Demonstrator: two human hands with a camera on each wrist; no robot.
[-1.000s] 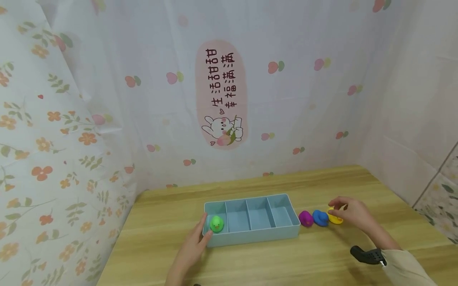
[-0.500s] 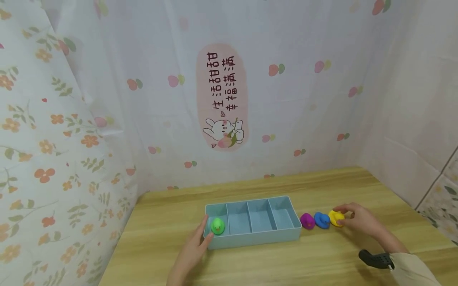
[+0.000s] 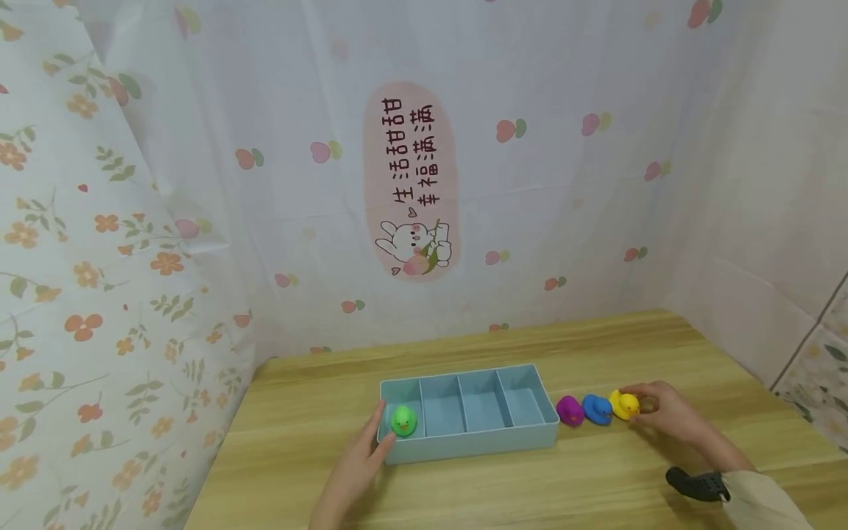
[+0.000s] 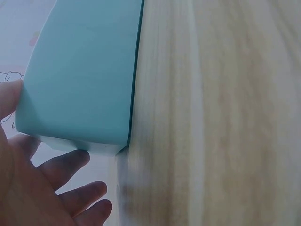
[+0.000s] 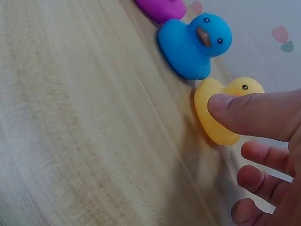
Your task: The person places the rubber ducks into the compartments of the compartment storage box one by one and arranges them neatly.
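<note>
A light blue box (image 3: 470,443) with several compartments stands on the table. In its leftmost compartment sits a green rubber duck (image 3: 403,420). My left hand (image 3: 358,460) holds the box's left end, thumb at the front corner and fingers along the end wall. To the right of the box a purple duck (image 3: 570,411), a blue duck (image 3: 598,409) and a yellow duck (image 3: 623,405) stand in a row. My right hand (image 3: 669,416) has its thumb and index finger around the yellow duck. In the right wrist view the thumb (image 5: 254,113) overlaps the yellow duck's body; the other fingers curl loosely below.
The wooden table (image 3: 503,489) backs onto a printed curtain (image 3: 570,184) with a rabbit picture and lettering. Floral cloth (image 3: 119,294) hangs at the left side, and pale cloth at the right. A black strap (image 3: 698,485) is on my right wrist.
My right hand has come down and slightly right, and its thumb and index finger now lie either side of the yellow duck, whose head shows. My left hand stays on the box.
</note>
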